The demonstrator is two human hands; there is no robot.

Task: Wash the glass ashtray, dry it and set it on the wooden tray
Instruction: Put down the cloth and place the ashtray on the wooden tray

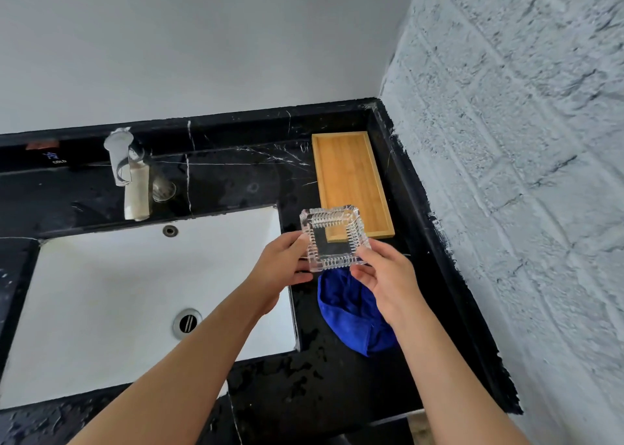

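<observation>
The square, ribbed glass ashtray is held in the air between both hands, above the black counter right of the sink. My left hand grips its left edge and my right hand pinches its lower right corner. The ashtray tilts slightly and overlaps the near end of the wooden tray, which lies lengthwise at the back right corner of the counter with nothing on it. A crumpled blue cloth lies on the counter just below my right hand.
The white sink basin with its drain fills the left. A chrome tap stands behind it, not running. The black marble counter is spotted with water. A rough white wall closes the right side.
</observation>
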